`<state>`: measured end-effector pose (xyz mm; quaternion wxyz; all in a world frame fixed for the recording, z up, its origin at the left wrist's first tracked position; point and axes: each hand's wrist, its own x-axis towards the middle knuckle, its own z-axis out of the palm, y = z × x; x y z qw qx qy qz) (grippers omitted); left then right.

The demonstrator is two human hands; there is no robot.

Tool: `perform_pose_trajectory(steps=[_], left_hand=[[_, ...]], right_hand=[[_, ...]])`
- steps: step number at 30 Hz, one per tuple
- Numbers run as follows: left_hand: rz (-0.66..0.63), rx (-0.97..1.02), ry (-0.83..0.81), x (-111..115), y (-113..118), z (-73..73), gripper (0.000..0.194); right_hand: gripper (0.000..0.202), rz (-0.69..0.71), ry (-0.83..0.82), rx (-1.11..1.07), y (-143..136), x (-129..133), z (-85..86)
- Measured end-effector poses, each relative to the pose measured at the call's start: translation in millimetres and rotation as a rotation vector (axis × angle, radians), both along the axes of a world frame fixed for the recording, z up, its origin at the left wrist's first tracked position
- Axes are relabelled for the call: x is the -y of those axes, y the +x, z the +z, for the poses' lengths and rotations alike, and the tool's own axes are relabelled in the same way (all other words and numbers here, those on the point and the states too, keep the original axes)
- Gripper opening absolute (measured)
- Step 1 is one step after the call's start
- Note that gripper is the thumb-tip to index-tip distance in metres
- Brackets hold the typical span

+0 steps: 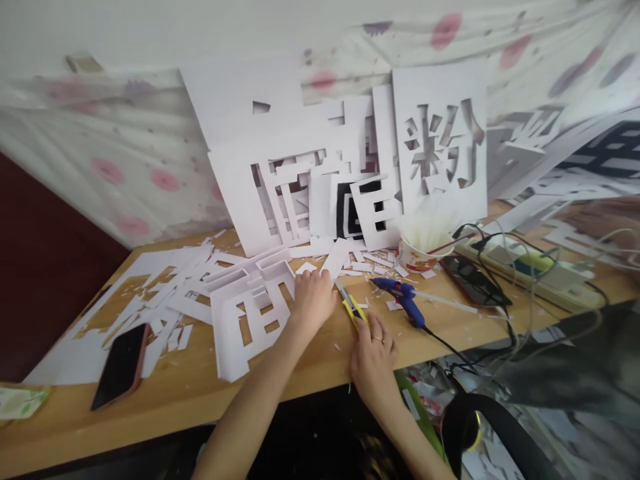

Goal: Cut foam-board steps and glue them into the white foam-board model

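My right hand (373, 347), a ring on one finger, holds a yellow utility knife (354, 307) low over the table, its blade pointing away toward my left hand. My left hand (314, 297) has its fingers bunched on a narrow white strip (337, 257), which sticks out beyond the fingertips. Just left of that hand lies a white raised character built from board (230, 340), with upright walls along part of its outline and rectangular openings. A blue hot glue gun (400, 293) rests right of the knife, a clear stick in its back.
Cut-out white boards (440, 87) lean against the wall. A paper tub (420, 257), a dark phone (475, 280) and a cabled power strip (530, 277) are at right. Offcuts (190, 273) and another phone (120, 367) lie left. Another person's blurred hand (610, 220) is far right.
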<state>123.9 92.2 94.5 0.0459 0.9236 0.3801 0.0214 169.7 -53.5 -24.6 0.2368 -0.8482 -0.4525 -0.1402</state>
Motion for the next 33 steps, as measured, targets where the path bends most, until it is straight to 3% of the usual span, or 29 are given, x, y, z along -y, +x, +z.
perform_pose_trajectory(steps=[3,6,10,13,17,21,26,30,33], left_hand=[[0.04,-0.081,-0.03,-9.0,20.2,-11.0,0.03],[0.089,-0.169,-0.086,-17.8,29.7,-17.0,0.029],[0.129,-0.244,-0.133,-24.5,35.1,-19.8,0.033],[0.149,-0.258,-0.131,-25.6,38.5,-21.4,0.034],[0.179,-0.232,-0.097,-23.7,42.3,-20.5,0.038],[0.166,-0.173,-0.077,-19.3,42.3,-13.7,0.041],[0.088,-0.07,-0.12,-7.5,32.5,-0.2,0.021],[0.089,0.051,-0.113,17.0,1.4,18.5,0.025],[0.194,0.222,-0.091,34.9,-47.5,32.2,0.032]], right_hand=[[0.039,-0.05,-0.061,-0.036,6.6,4.3,7.3],[0.048,-0.094,-0.167,-0.111,12.1,3.8,19.1],[0.04,-0.04,-0.259,-0.288,16.7,8.4,33.3],[0.033,0.029,-0.239,-0.414,19.2,24.2,39.5],[0.035,0.092,-0.04,-0.584,25.7,58.3,43.0],[0.042,0.052,0.226,-0.711,35.6,85.1,46.7],[0.042,-0.062,0.501,-0.788,41.4,81.9,55.3],[0.04,-0.062,0.673,-1.017,37.6,68.4,61.9],[0.039,0.004,0.743,-1.138,33.0,63.5,63.1]])
